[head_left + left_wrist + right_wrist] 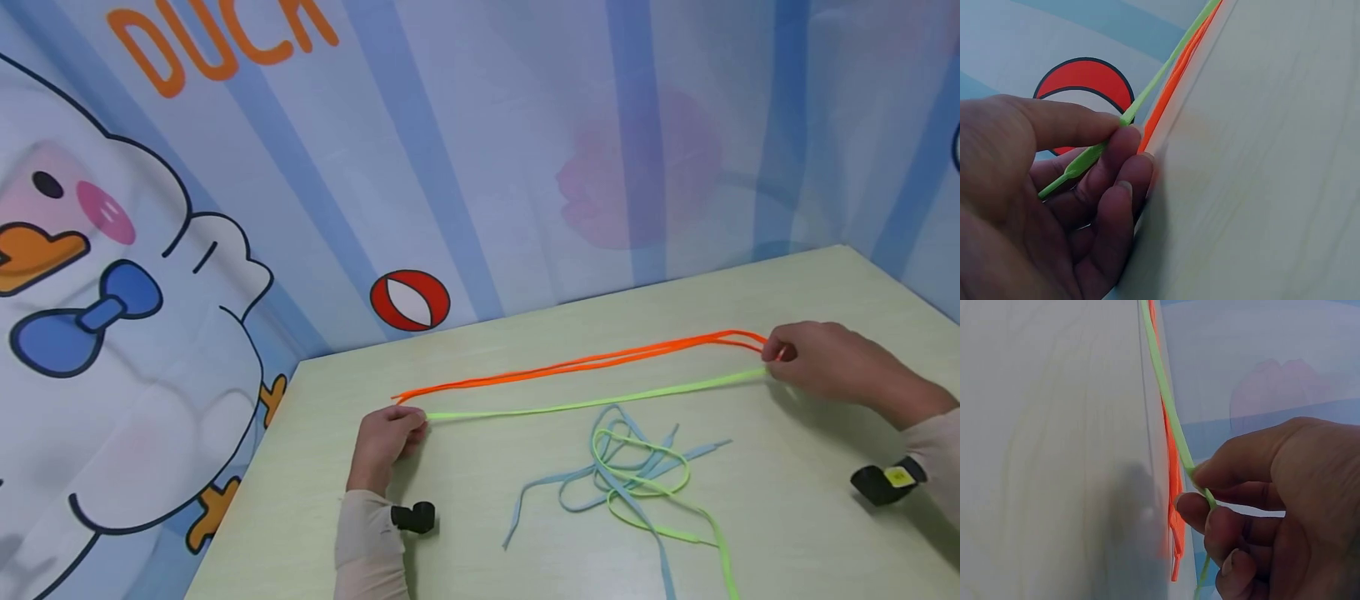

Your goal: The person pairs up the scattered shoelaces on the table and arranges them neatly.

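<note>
A yellow-green shoelace [600, 406] is stretched nearly straight between the two hands. My left hand [384, 446] pinches it between thumb and forefinger, and in the left wrist view its narrow tip [1054, 186] crosses the palm. At the other end my right hand [832, 364] pinches the same lace with thumb and fingertips; a short tail hangs below them in the right wrist view. Just behind it, orange shoelaces [570, 365] lie lengthwise along the table, their right end partly hidden by the right hand.
Closer to me on the pale wooden table [465, 533] lies a loose tangle of light-blue shoelace [551, 478] and yellow-green shoelace [723, 550], running past the bottom of the head view. A printed cloth backdrop [510, 167] rises behind the table's far edge.
</note>
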